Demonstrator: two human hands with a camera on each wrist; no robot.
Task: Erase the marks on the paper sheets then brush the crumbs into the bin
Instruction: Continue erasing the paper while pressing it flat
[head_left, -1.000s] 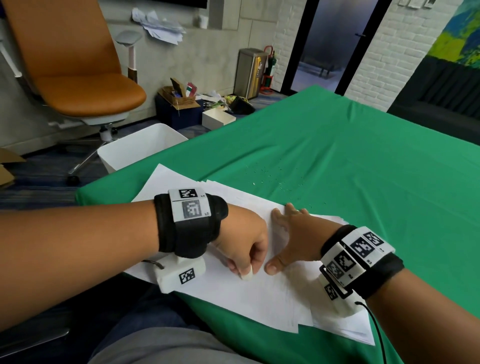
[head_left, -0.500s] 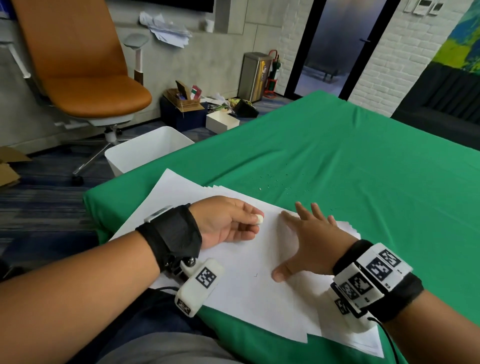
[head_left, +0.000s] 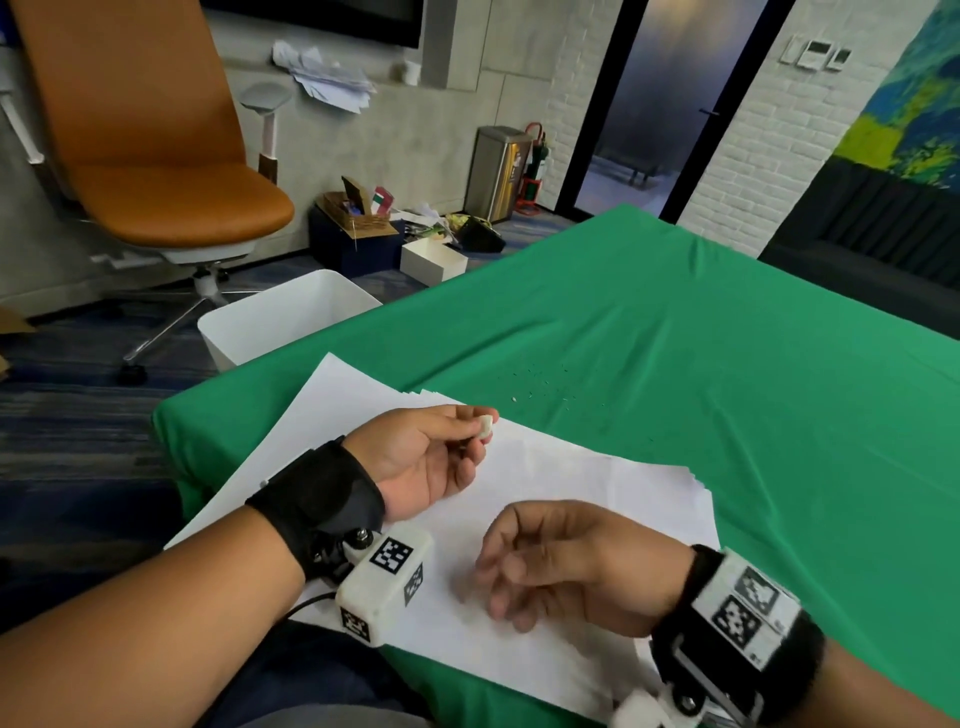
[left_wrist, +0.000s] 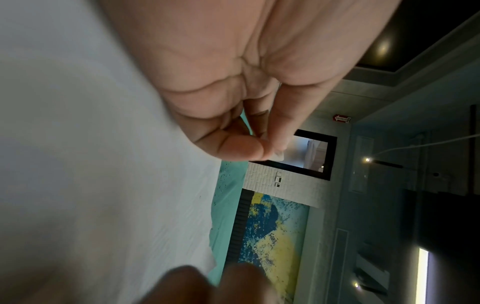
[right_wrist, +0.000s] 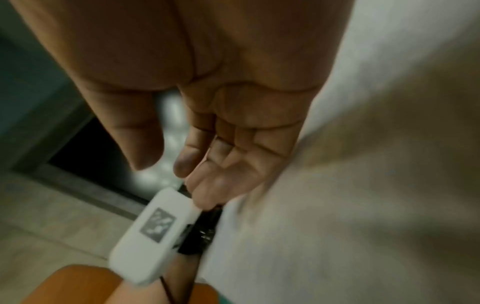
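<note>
A stack of white paper sheets (head_left: 582, 467) lies on the green tablecloth (head_left: 727, 364) near the front-left corner. My left hand (head_left: 480, 428) is turned palm up just above the sheets' far edge and pinches a small white eraser (head_left: 486, 427) between thumb and fingertips; the pinch shows in the left wrist view too, eraser (left_wrist: 277, 156). My right hand (head_left: 498, 582) hovers blurred over the near part of the paper (right_wrist: 363, 185), fingers loosely bent, holding nothing. Eraser crumbs (head_left: 540, 387) lie scattered on the cloth beyond the sheets. The white bin (head_left: 280, 317) stands on the floor off the table's left corner.
An orange office chair (head_left: 156, 156) stands behind the bin. Boxes and clutter (head_left: 395, 234) sit on the floor further back, beside a metal bin (head_left: 496, 174). The green cloth stretches wide to the right and far side.
My left hand lifted the eraser off the paper, turned palm up and moved to the sheets' far edge. My right hand came off the paper and drew back toward me.
</note>
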